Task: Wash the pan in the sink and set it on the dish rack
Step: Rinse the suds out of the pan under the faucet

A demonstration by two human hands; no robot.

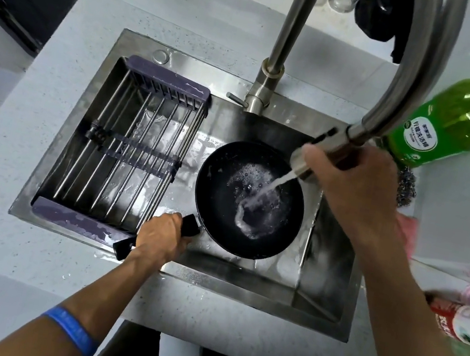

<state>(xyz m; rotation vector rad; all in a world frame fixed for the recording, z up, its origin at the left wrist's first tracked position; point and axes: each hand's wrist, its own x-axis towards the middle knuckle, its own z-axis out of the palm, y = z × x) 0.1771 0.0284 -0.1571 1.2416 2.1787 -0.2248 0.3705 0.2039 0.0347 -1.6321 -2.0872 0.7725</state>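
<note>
A black frying pan (222,207) sits low in the steel sink (326,275), right of centre. My left hand (162,235) grips its black handle at the sink's front edge. My right hand (350,195) holds the pull-out spray head (301,161) of the tap above the pan's right rim. A stream of water (269,188) runs from the head into the pan and pools with bubbles on its bottom. The dish rack (125,149), metal bars with purple ends, spans the left half of the sink and holds nothing.
The tap's base and lever (255,100) stand behind the sink. A green dish-soap bottle (451,121) and a steel scourer (406,189) lie on the right counter. Bottles and packets crowd the right edge. Glass jars line the back wall.
</note>
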